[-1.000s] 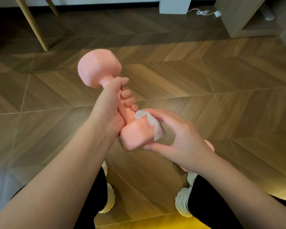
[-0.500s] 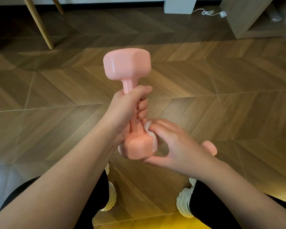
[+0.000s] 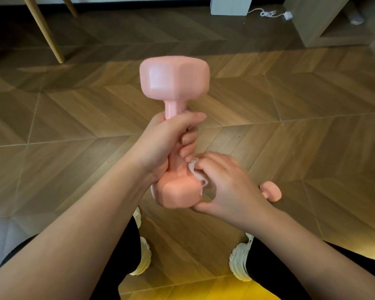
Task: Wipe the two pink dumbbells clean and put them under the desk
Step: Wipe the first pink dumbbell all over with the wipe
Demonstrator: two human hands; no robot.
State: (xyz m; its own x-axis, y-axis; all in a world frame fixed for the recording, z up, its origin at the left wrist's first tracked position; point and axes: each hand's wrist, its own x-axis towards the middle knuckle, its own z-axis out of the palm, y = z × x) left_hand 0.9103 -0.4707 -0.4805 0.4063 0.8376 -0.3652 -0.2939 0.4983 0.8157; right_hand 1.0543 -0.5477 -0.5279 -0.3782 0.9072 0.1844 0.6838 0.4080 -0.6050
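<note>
Wiping is under way: the left hand grips the handle of a glossy pink hex-headed dumbbell above the chevron wood floor, while the right hand pinches a thin crumpled white wipe against its lower head. The second pink dumbbell lies on the floor behind the right wrist. Stowing both under the desk is not yet done.

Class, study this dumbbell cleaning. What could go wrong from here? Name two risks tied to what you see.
1. Only the left hand grips the held dumbbell above the shoes while the right hand presses a wipe on it; a slip could drop it on a foot.
2. The second dumbbell lies on the floor behind the right hand, largely hidden; a step could catch it.
</note>
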